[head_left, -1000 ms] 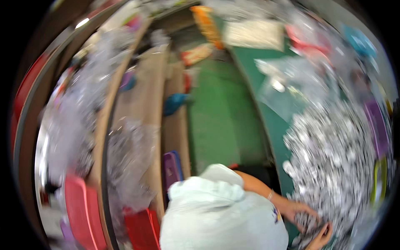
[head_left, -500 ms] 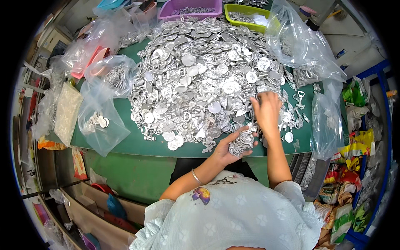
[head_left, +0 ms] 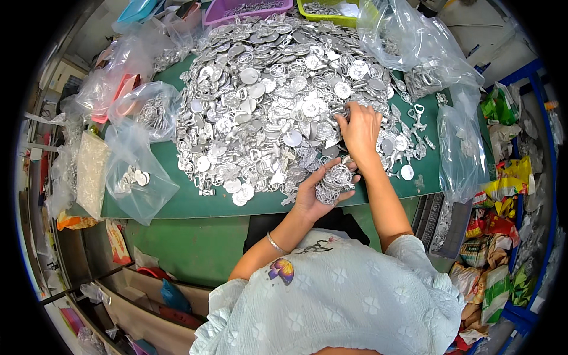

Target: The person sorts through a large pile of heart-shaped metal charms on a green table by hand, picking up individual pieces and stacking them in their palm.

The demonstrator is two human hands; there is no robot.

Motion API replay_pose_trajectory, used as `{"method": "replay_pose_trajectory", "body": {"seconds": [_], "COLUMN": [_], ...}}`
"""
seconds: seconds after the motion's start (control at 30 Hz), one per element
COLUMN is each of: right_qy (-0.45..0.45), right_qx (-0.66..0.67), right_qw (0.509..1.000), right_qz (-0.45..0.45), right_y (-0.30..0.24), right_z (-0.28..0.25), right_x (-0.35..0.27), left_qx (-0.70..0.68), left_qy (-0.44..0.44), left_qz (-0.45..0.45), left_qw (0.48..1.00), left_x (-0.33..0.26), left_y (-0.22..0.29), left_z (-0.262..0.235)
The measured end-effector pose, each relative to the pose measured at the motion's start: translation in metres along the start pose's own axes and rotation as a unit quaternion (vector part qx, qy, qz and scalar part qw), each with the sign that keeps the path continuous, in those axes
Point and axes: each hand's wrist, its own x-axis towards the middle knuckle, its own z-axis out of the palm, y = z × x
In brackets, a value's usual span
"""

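A big heap of silver metal pieces [head_left: 254,112], with round medallions, flat discs and bottle-opener shapes among them, covers the middle of the green table [head_left: 171,207]. At the heap's near edge, my left hand [head_left: 309,198] is closed round a bunch of openwork round metal pieces [head_left: 335,184], held palm up. My right hand [head_left: 362,131] reaches onto the right side of the heap. Its fingers are bent down and drawn together at the metal pieces; whatever lies between the fingertips is hidden.
Clear plastic bags [head_left: 142,183] with metal pieces lie left, and more bags [head_left: 464,142] lie right. A purple basin [head_left: 216,15] and a yellow-green basin [head_left: 331,19] stand behind the heap. Loose bottle openers [head_left: 419,117] lie right of it. A grey crate [head_left: 448,228] sits below the table's right edge.
The whole view has shifted slightly. My right hand's fingers have gone from spread to bent together at the heap. My left hand still holds its bunch of round pieces.
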Motion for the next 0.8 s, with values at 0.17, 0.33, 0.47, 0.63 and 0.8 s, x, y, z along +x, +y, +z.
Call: {"method": "replay_pose_trajectory", "body": {"seconds": [0.17,0.33,0.47,0.63,0.8], "right_qy": [0.025,-0.131,-0.274,-0.105,-0.013], "right_qx": [0.193,0.496,0.607,0.387,0.418], "right_qw": [0.97,0.845,0.713,0.913,0.904], "right_qz": [0.143,0.155,0.219,0.069,0.093], "right_y": [0.013,0.033,0.015,0.007,-0.012], "right_z": [-0.008,-0.044,-0.083,-0.068,-0.061], "right_x": [0.007,-0.01,-0.041,-0.084,-0.102], "left_qx": [0.018,0.063,0.099,0.12,0.215], "left_qy": [0.005,0.044,0.062,0.072,0.11], "left_qz": [0.009,0.03,0.042,0.068,0.131], "left_qw": [1.0,0.997,0.992,0.988,0.961], "left_x": [-0.001,-0.001,-0.003,0.005,0.012], "left_y": [-0.002,-0.004,-0.007,-0.021,-0.038], "left_z": [-0.002,0.001,0.007,0.015,0.03]}}
